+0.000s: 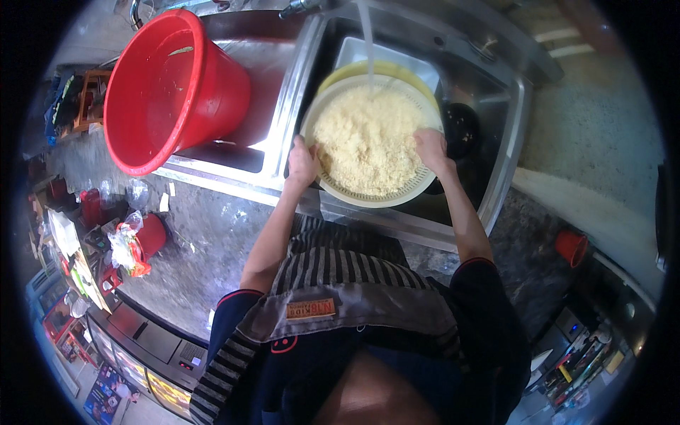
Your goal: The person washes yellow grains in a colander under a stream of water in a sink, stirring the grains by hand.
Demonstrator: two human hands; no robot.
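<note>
A round pale plastic colander (372, 201) full of small pale yellow grains (366, 141) is held over the right sink basin. My left hand (303, 161) grips its left rim. On the opposite side my right hand (433, 149) holds the right rim, with the fingers at the edge of the grains. A stream of water (366, 37) falls onto the far part of the grains. Beneath the colander, a yellow basin (353, 69) and a white rectangular tub (348, 49) show past its far edge.
A large red plastic bucket (223, 95) leans tilted in the left sink basin. A black round object (461, 130) lies in the right basin beside the colander. The steel sink edge (223, 187) runs in front of me. Another red bucket (151, 234) stands on the floor at left.
</note>
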